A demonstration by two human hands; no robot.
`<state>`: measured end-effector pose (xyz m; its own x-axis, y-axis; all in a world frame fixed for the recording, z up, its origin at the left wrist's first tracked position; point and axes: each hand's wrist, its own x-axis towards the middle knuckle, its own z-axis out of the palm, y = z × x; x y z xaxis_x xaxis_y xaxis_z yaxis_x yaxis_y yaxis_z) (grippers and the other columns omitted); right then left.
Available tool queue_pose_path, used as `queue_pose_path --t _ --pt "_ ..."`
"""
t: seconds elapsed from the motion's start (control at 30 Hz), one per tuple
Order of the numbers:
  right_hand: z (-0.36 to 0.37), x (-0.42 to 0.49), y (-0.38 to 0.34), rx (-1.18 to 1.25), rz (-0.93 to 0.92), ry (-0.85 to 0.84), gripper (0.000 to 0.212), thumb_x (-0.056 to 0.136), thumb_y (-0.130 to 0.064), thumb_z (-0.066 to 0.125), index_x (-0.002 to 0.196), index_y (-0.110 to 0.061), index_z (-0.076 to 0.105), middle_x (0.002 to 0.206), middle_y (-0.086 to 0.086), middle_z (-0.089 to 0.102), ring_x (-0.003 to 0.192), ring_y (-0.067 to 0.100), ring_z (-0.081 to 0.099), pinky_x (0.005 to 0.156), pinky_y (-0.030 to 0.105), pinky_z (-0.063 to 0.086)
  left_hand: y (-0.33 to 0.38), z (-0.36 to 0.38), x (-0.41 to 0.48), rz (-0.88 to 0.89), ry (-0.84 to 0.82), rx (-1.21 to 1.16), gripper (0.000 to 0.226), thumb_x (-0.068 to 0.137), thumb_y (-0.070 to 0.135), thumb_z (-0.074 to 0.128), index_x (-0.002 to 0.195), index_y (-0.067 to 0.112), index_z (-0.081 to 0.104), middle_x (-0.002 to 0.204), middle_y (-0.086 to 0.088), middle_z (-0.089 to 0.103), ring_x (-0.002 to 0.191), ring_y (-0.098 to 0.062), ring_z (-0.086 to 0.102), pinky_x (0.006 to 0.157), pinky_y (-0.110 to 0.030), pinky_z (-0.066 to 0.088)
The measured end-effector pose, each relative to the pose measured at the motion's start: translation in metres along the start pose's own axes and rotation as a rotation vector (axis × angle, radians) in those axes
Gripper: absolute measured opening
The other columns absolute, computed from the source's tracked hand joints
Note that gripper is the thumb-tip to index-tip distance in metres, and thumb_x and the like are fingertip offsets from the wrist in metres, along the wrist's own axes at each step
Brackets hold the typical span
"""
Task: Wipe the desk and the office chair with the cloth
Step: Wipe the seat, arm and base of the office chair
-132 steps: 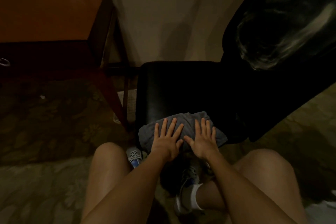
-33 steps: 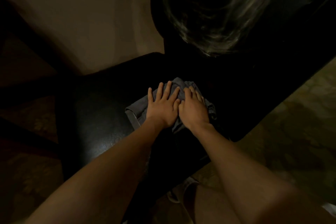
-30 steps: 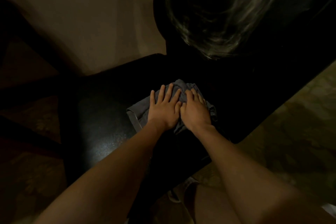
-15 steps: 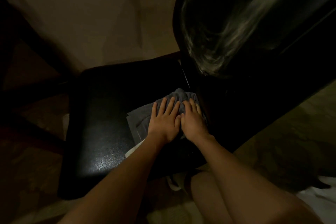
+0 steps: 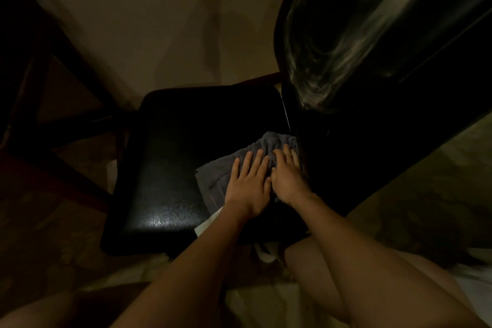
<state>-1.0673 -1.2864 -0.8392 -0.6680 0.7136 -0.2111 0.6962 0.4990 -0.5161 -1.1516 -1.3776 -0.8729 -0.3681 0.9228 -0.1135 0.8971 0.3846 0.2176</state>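
A grey cloth lies on the black seat of the office chair, bunched up against the base of the glossy black backrest. My left hand presses flat on the cloth with straight fingers. My right hand presses beside it, fingers straight and reaching to the seat's right edge at the backrest. The two hands touch side by side. Most of the cloth's right part is hidden under them.
Dark wooden desk legs stand at the left over patterned carpet. A beige wall rises behind the chair. My bare knees show at the bottom, with a white shoe under the seat's front edge.
Both hands have slid the cloth rightwards across the seat until it bunches against the backrest. The view has shifted, so the chair seat now sits further right and lower.
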Motion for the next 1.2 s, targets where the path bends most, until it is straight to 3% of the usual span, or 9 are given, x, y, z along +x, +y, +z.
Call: queue_pose_path --t 0.13,0.27,0.6,0.87,1.07,1.2 --pt "-0.002 -0.001 0.0 -0.013 -0.016 -0.029 0.056 0.106 -0.01 0.039 0.156 -0.012 0.015 0.166 0.009 -0.011 0.153 0.021 -0.004 0.108 0.017 0.0 -0.001 0.003 -0.005 0.017 -0.005 -0.033 0.082 0.083 0.054 -0.016 0.158 0.023 -0.008 0.163 0.002 -0.02 0.149 -0.017 -0.024 0.119 -0.04 -0.021" --pt "-0.002 0.002 0.005 -0.059 -0.02 -0.039 0.057 0.105 -0.012 0.039 0.157 -0.011 0.016 0.167 0.009 -0.007 0.153 0.023 -0.006 0.119 0.028 0.0 -0.002 0.005 -0.007 0.024 0.004 -0.066 0.081 0.085 0.055 -0.013 0.159 0.022 -0.005 0.164 0.002 -0.017 0.15 -0.016 -0.022 0.119 -0.038 -0.021" --pt "0.017 -0.017 0.006 -0.163 0.013 -0.015 0.071 0.102 -0.021 0.051 0.158 -0.017 0.008 0.166 0.007 -0.013 0.153 0.025 -0.013 0.124 0.043 0.01 -0.003 0.009 -0.026 0.052 -0.003 -0.044 0.078 0.087 0.054 -0.012 0.159 0.023 -0.006 0.165 0.003 -0.017 0.149 -0.014 -0.024 0.122 -0.041 -0.015" --pt "0.037 -0.061 0.004 -0.276 0.023 0.034 0.069 0.106 -0.03 0.037 0.159 -0.017 -0.006 0.165 0.008 -0.018 0.152 0.024 -0.019 0.124 0.042 -0.01 -0.004 0.006 -0.058 0.109 -0.016 -0.032 0.072 0.087 0.055 -0.014 0.153 0.027 -0.013 0.162 0.006 -0.019 0.149 -0.012 -0.024 0.121 -0.038 -0.017" --pt "0.052 -0.099 -0.009 -0.262 0.086 0.063 0.068 0.107 -0.031 0.033 0.158 -0.019 -0.01 0.164 0.008 -0.022 0.15 0.027 -0.023 0.122 0.053 -0.01 -0.015 0.01 -0.085 0.146 0.01 -0.019 0.064 0.094 0.055 -0.003 0.152 0.03 -0.01 0.162 0.009 -0.017 0.148 -0.01 -0.024 0.121 -0.038 -0.015" --pt "0.061 -0.114 -0.012 -0.217 0.092 0.115 0.068 0.107 -0.034 0.038 0.16 -0.018 -0.002 0.166 0.009 -0.016 0.152 0.029 -0.018 0.121 0.057 -0.007 -0.023 0.015 -0.095 0.17 0.048 -0.014 0.063 0.099 0.055 0.009 0.156 0.03 0.0 0.164 0.008 -0.011 0.151 -0.011 -0.016 0.121 -0.039 -0.012"
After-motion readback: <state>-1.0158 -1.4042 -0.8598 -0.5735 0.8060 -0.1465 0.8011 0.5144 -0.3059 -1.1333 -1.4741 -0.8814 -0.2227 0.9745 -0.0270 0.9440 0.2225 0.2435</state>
